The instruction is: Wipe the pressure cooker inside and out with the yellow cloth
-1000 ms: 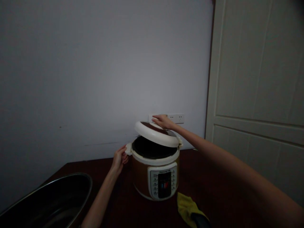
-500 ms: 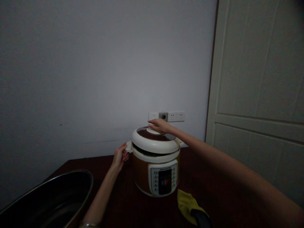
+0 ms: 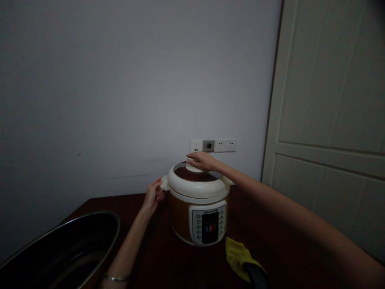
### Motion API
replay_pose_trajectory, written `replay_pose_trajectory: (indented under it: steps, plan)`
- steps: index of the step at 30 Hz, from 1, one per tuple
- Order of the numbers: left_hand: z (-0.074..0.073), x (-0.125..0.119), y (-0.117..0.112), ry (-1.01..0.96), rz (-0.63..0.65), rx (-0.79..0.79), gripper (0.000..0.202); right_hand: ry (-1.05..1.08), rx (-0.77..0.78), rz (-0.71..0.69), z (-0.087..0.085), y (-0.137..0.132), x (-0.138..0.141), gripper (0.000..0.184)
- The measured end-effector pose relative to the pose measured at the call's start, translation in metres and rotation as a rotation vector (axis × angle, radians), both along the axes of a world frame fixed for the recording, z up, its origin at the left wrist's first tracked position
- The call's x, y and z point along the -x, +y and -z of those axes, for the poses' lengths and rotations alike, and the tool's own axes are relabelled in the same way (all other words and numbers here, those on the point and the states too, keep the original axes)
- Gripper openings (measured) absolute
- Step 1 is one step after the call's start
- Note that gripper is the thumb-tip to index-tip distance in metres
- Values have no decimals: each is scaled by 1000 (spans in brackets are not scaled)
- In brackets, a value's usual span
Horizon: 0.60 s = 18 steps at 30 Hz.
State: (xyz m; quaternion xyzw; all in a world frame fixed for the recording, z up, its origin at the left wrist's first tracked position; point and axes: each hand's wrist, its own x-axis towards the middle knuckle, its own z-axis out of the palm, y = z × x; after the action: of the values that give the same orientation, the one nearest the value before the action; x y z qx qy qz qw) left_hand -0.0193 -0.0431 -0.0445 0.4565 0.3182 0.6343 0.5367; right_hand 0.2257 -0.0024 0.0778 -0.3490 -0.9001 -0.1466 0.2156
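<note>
An electric pressure cooker (image 3: 180, 216) with a brown body, white rim and front control panel stands on a dark table. Its white and brown lid (image 3: 192, 186) rests on the top, with no dark gap showing at the front. My right hand (image 3: 203, 161) is closed over the knob in the middle of the lid, which it mostly covers. On the left side, my left hand (image 3: 153, 194) grips the cooker's white side handle (image 3: 164, 183), fingers curled under it.
A large dark pot (image 3: 105, 230) stands at the lower left. A yellow and black cloth-like item (image 3: 239, 257) lies right of the cooker. Wall sockets (image 3: 225, 145) are behind it. A pale panelled door (image 3: 327, 120) is at the right. The table (image 3: 180, 265) is dark red-brown.
The lid has come down onto the cooker under my right hand, and the gap at the front has closed. My left hand stays on the side handle. The view has shifted slightly.
</note>
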Motion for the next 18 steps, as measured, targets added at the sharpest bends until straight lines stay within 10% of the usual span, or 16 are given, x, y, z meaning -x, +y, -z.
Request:
replay_pose_trajectory:
  steps: [18]
  plan:
    - [-1,-1,-3,11,-1,-5,27,11,18,106,2,-4,4,45]
